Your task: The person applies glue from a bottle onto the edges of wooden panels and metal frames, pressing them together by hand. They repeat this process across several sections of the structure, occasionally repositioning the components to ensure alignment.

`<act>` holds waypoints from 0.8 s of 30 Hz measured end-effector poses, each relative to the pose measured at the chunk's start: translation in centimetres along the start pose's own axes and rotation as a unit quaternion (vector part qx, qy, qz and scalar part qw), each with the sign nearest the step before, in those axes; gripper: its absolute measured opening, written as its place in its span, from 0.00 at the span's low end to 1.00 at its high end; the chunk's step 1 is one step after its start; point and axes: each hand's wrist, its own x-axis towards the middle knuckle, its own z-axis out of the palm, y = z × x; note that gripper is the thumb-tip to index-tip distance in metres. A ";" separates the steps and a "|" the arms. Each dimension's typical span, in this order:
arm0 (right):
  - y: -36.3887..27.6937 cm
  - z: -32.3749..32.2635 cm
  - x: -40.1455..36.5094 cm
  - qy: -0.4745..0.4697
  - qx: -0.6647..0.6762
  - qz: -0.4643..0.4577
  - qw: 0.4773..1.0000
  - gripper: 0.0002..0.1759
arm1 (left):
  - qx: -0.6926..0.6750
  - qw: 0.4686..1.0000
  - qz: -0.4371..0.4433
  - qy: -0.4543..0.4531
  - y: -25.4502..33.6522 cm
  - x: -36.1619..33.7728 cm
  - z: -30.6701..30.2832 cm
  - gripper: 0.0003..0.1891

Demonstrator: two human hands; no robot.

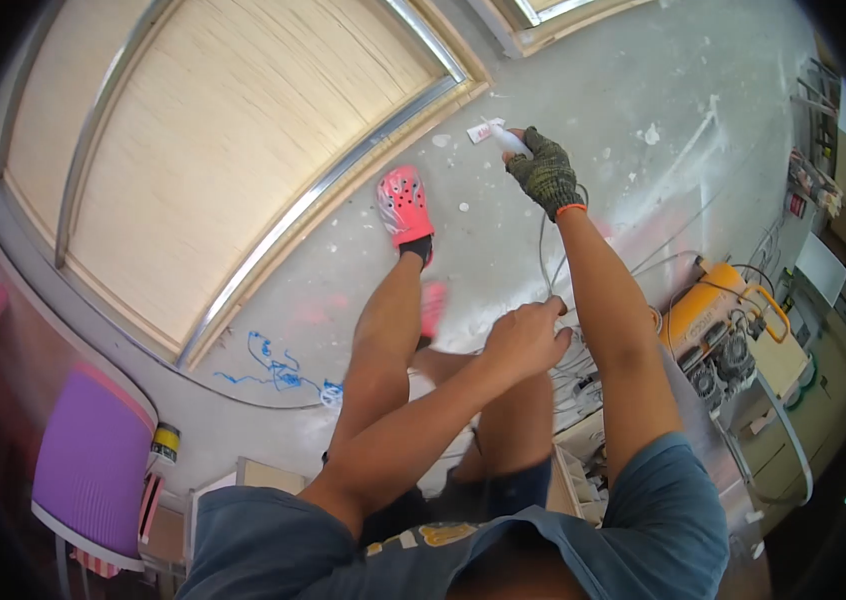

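My right hand [545,172] wears a dark green knitted glove with an orange cuff. It is closed around a white bottle [511,141] with a narrow tip pointing to the upper left. Just beyond the tip lies a small white label with red print [480,132], on the floor. My left hand [528,338] is bare and sits lower, in front of my knee. Its fingers are curled where a thin grey hose [544,262] meets them; the hose runs up toward the gloved wrist. The exact grip is partly hidden.
A large wooden panel with metal strips [243,120] fills the upper left. A yellow air compressor [708,308] stands at right among loose cables. Tangled blue string [278,372] lies on the grey floor. Purple corrugated material [93,465] is at lower left. My foot wears a pink clog [403,205].
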 end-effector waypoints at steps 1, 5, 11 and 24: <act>1.0 0.8 2.1 -0.002 -0.009 -0.014 1.000 0.24 | -0.032 0.999 -0.015 -0.004 -0.1 1.8 0.0 0.19; 4.6 3.3 7.9 -0.032 -0.037 -0.075 0.996 0.22 | -0.002 0.993 -0.086 -0.085 -2.5 5.9 0.2 0.20; 7.6 5.0 16.0 -0.036 -0.135 -0.230 0.963 0.20 | -0.095 0.994 -0.050 -0.001 -1.1 9.5 1.4 0.19; 3.0 3.7 20.3 -0.066 -0.336 -0.317 0.884 0.24 | -0.219 0.968 -0.115 0.043 -0.8 11.7 1.8 0.22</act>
